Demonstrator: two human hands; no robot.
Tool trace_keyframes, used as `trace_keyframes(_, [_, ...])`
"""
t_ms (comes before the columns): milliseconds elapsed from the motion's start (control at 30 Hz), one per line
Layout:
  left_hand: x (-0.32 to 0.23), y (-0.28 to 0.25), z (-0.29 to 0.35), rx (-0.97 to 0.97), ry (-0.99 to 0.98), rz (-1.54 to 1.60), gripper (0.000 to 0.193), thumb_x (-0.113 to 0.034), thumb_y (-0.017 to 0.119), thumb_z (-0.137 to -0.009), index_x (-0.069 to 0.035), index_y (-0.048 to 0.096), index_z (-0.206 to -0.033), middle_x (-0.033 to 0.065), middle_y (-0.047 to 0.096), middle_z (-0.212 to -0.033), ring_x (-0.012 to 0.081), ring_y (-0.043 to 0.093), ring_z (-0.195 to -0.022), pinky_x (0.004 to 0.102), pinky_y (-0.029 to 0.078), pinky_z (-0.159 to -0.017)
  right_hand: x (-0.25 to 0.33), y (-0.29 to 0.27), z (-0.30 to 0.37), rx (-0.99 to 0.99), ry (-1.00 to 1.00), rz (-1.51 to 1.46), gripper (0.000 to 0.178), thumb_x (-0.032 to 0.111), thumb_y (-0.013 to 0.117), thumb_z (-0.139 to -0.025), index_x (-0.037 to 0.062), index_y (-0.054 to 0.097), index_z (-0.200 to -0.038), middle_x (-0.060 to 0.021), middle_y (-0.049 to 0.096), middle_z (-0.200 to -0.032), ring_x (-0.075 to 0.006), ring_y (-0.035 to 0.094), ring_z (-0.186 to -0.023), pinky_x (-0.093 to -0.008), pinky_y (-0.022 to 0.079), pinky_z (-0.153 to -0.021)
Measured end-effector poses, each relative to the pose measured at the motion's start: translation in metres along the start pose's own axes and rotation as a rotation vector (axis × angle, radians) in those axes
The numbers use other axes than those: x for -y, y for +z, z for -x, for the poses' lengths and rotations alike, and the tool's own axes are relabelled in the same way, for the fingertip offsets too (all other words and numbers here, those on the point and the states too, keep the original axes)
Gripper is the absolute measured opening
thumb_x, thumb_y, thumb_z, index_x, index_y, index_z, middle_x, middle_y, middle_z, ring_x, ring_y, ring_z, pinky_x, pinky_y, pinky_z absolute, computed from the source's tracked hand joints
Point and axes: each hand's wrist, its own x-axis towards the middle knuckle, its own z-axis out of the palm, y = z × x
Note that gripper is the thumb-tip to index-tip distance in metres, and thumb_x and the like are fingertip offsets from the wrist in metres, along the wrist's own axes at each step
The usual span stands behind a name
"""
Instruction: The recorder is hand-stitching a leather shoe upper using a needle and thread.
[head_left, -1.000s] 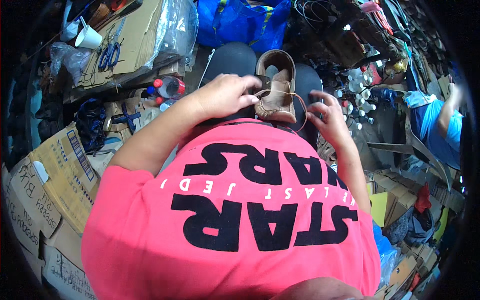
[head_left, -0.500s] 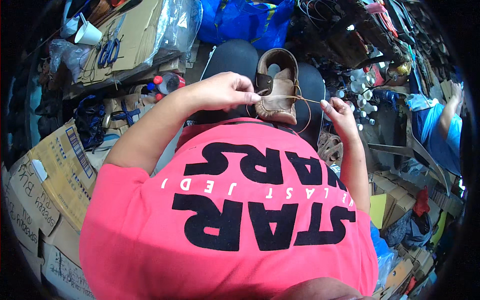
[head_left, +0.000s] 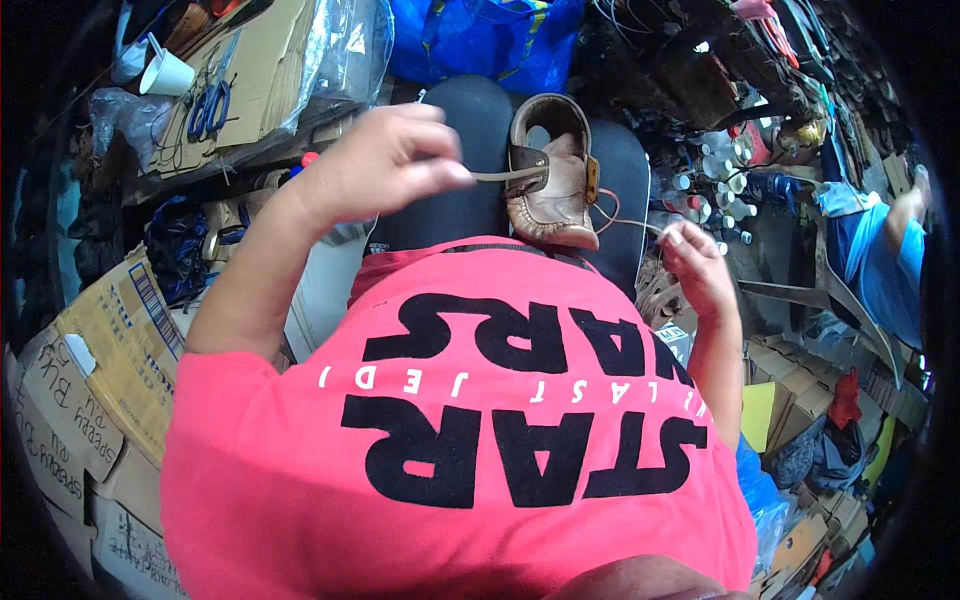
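A brown leather moccasin shoe (head_left: 552, 208) rests between my thighs, its puckered toe toward me and its open heel away. My left hand (head_left: 400, 165), slightly blurred, is closed in a pinch at the left of the shoe. It holds a pale shoelace (head_left: 505, 176) that runs taut to the dark side flap. To the right, my right hand (head_left: 700, 268) pinches the other lace end (head_left: 622, 221), which curves slackly from the shoe's right side. The lace tip inside each hand is hidden by the fingers.
Flattened cardboard with blue-handled scissors (head_left: 209, 108) and a white cup (head_left: 166, 74) lies at upper left. A blue bag (head_left: 480, 45) stands beyond my knees. Several small bottles (head_left: 735, 185) stand at right. Another person's blue clothing (head_left: 868, 245) shows at far right.
My left hand has moved up and left, drawing its lace away from the shoe. My right hand is slightly lower. The lace no longer stretches across the shoe between both hands.
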Motion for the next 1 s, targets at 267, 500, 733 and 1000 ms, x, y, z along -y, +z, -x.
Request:
trace_keyframes(267, [-0.092,0.026,-0.081,0.229,0.656,-0.151,0.014,-0.016,0.07,-0.073,-0.009,0.06,-0.077,0.005,0.057,-0.082,0.0255,0.06,-0.085,0.0367,0.044,-0.077,0.041,0.094,-0.004,0.213,-0.246,-0.029,0.033,0.021,0.062,-0.091,-0.0024,0.063,-0.115,-0.0073,0.067,-0.106,-0.0128,0.061,-0.095,-0.0262,0.046,-0.087])
trace_keyframes(500, [-0.048,0.038,-0.104,-0.291,0.411,-0.163,0.015,-0.021,0.07,-0.075,-0.007,0.068,-0.081,0.0102,0.061,-0.103,0.0291,0.055,-0.105,0.0405,0.042,-0.091,0.024,0.084,-0.002,0.045,-0.094,-0.606,0.04,0.033,0.043,-0.101,0.0008,0.062,-0.117,-0.0088,0.07,-0.088,-0.0048,0.035,-0.051,-0.0223,0.037,-0.057])
trace_keyframes(733, [-0.028,0.11,-0.079,-0.066,0.319,-0.061,0.039,-0.026,0.058,-0.088,-0.021,0.062,-0.127,0.0154,0.029,-0.152,0.038,0.028,-0.139,0.0547,0.024,-0.11,0.017,0.083,-0.003,0.181,0.061,-0.742,0.044,0.037,0.041,-0.101,0.0003,0.062,-0.115,-0.0105,0.07,-0.09,-0.0053,0.035,-0.047,-0.0218,0.037,-0.056])
trace_keyframes(1000, [-0.038,0.083,-0.088,0.179,0.304,0.013,0.017,-0.022,0.063,-0.081,-0.008,0.07,-0.089,0.017,0.056,-0.128,0.0343,0.048,-0.123,0.0472,0.036,-0.103,0.028,0.083,-0.001,0.216,0.098,-0.451,0.036,0.03,0.051,-0.097,-0.0027,0.066,-0.105,-0.0124,0.069,-0.087,-0.0057,0.038,-0.054,-0.0187,0.03,-0.053])
